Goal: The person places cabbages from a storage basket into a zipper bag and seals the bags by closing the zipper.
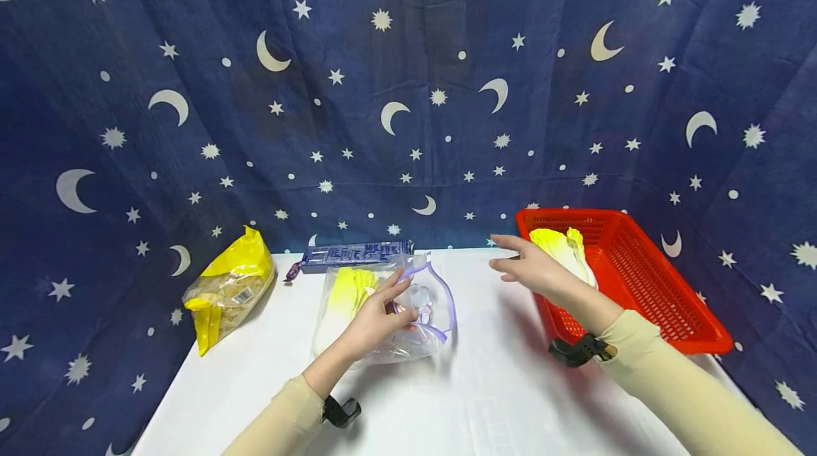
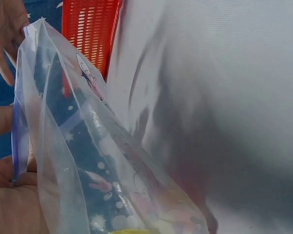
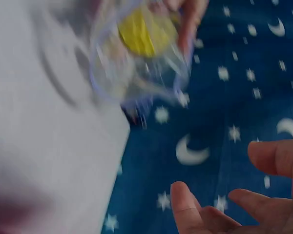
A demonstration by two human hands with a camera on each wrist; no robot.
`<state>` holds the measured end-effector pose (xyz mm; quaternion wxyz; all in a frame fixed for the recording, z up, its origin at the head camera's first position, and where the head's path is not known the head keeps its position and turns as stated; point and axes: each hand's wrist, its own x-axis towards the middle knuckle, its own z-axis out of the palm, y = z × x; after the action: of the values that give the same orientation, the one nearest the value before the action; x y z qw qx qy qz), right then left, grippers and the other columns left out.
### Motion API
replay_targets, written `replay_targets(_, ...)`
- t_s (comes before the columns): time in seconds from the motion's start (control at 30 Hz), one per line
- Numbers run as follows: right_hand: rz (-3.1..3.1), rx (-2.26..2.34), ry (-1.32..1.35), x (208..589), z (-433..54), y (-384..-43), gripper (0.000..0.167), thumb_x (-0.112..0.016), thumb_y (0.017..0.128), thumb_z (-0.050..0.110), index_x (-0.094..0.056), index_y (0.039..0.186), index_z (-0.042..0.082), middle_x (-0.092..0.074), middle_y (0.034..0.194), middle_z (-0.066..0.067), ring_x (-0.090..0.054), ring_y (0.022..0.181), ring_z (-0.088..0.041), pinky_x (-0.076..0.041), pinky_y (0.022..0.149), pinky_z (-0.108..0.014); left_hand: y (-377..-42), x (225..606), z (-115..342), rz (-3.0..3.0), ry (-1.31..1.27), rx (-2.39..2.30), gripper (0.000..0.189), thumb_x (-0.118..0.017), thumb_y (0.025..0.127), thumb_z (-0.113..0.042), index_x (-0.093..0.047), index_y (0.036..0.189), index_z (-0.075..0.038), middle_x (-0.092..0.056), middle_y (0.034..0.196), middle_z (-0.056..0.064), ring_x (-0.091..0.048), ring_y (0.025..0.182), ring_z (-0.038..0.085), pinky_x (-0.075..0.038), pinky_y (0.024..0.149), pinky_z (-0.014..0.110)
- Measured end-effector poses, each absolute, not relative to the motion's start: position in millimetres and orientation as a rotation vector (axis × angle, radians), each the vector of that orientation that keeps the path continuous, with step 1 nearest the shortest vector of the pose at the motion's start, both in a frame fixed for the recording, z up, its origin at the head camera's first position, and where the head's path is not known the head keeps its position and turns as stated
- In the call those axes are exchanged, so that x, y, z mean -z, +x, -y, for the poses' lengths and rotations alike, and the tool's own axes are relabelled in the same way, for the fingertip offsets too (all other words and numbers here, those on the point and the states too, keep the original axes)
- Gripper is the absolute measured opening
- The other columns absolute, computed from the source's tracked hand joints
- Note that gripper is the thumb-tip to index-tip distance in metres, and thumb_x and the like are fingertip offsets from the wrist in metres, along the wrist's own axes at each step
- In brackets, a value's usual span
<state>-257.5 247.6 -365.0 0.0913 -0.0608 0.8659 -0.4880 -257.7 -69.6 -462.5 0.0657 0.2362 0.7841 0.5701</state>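
Note:
A clear zip bag (image 1: 398,351) with a purple zip edge stands over the table, its mouth spread and turned to the right. Inside it a yellow and white napa cabbage (image 1: 347,289) shows through the plastic. My left hand (image 1: 376,315) grips the bag's rim, with the purple strip (image 2: 17,141) between thumb and fingers in the left wrist view. My right hand (image 1: 539,273) holds nothing, its fingers spread, in front of the left side of a red basket (image 1: 664,286). Another napa cabbage (image 1: 564,252) leans in that basket, partly hidden by my right hand and forearm.
On the left of the white table (image 1: 485,385) stands a yellow and clear food packet (image 1: 232,286). A long blue packet (image 1: 357,254) lies behind the zip bag, with a small purple wrapped item (image 1: 293,271) beside it. A starry curtain (image 1: 408,123) hangs behind the table.

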Motion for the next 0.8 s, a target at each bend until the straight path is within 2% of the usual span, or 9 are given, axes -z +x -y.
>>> replay_targets(0.03, -2.581, 1.458, -0.169, 360, -257, -259, 0.07, -0.063, 0.101, 0.024, -0.031, 0.159, 0.002, -0.03, 0.161, -0.026, -0.063, 0.118, -0.039, -0.047, 0.106, -0.054, -257, 463, 70, -2.354, 0.716, -1.731, 0.069, -0.076, 0.092, -0.016, -0.046, 0.151, 0.001, -0.023, 0.168, 0.008, -0.07, 0.093, 0.021, -0.057, 0.081, 0.021)
replay_targets(0.07, -2.588, 1.474, -0.153, 356, -266, -261, 0.07, -0.062, 0.102, 0.024, -0.029, 0.159, 0.001, -0.029, 0.161, -0.026, -0.062, 0.12, -0.041, -0.047, 0.106, -0.054, -257, 463, 70, -2.321, 0.712, -1.753, 0.069, -0.076, 0.092, -0.014, -0.046, 0.151, 0.002, -0.022, 0.169, 0.008, -0.071, 0.084, 0.021, -0.059, 0.077, 0.022)
replay_targets(0.27, -2.637, 1.552, -0.044, 342, -317, -277, 0.067, -0.055, 0.105, 0.019, -0.023, 0.159, -0.007, -0.03, 0.157, -0.033, -0.044, 0.136, -0.048, -0.047, 0.105, -0.052, -255, 464, 71, -2.291, 0.704, -1.758, 0.066, -0.074, 0.094, -0.013, -0.045, 0.151, 0.002, -0.022, 0.169, 0.006, -0.072, 0.085, 0.017, -0.057, 0.078, 0.02)
replay_targets(0.43, -2.645, 1.5, 0.089, 341, -353, -289, 0.076, -0.054, 0.106, 0.026, -0.013, 0.16, -0.008, -0.024, 0.158, -0.037, -0.036, 0.14, -0.051, -0.043, 0.108, -0.054, -255, 465, 73, -2.316, 0.732, -1.718, 0.067, -0.072, 0.094, -0.01, -0.042, 0.153, 0.001, -0.021, 0.169, 0.004, -0.068, 0.085, 0.016, -0.055, 0.081, 0.019)
replay_targets(0.5, -2.646, 1.447, 0.155, 344, -365, -294, 0.083, -0.057, 0.105, 0.03, -0.009, 0.16, -0.008, -0.019, 0.16, -0.038, -0.034, 0.141, -0.052, -0.041, 0.109, -0.055, -256, 465, 74, -2.329, 0.743, -1.702, 0.068, -0.072, 0.093, -0.01, -0.043, 0.154, 0.0, -0.022, 0.169, 0.002, -0.066, 0.091, 0.017, -0.054, 0.084, 0.019)
replay_targets(0.67, -2.582, 1.34, 0.255, 354, -393, -301, 0.099, -0.063, 0.1, 0.037, 0.003, 0.158, -0.01, -0.008, 0.16, -0.04, -0.024, 0.143, -0.056, -0.034, 0.112, -0.063, -256, 465, 77, -2.353, 0.77, -1.656, 0.07, -0.074, 0.092, -0.014, -0.044, 0.154, -0.004, -0.022, 0.169, -0.001, -0.055, 0.12, 0.022, -0.046, 0.097, 0.019)
replay_targets(0.73, -2.549, 1.314, 0.264, 359, -402, -305, 0.104, -0.066, 0.099, 0.038, 0.006, 0.157, -0.011, -0.004, 0.16, -0.04, -0.02, 0.143, -0.059, -0.031, 0.112, -0.067, -256, 464, 77, -2.346, 0.779, -1.646, 0.07, -0.074, 0.092, -0.014, -0.043, 0.155, -0.005, -0.021, 0.169, -0.001, -0.054, 0.12, 0.022, -0.046, 0.098, 0.02)
replay_targets(0.8, -2.513, 1.292, 0.28, 363, -411, -308, 0.109, -0.067, 0.097, 0.039, 0.01, 0.156, -0.011, 0.002, 0.161, -0.04, -0.016, 0.143, -0.061, -0.028, 0.112, -0.07, -255, 463, 78, -2.338, 0.787, -1.639, 0.071, -0.074, 0.092, -0.013, -0.043, 0.156, -0.006, -0.02, 0.17, -0.001, -0.058, 0.111, 0.022, -0.048, 0.095, 0.02)
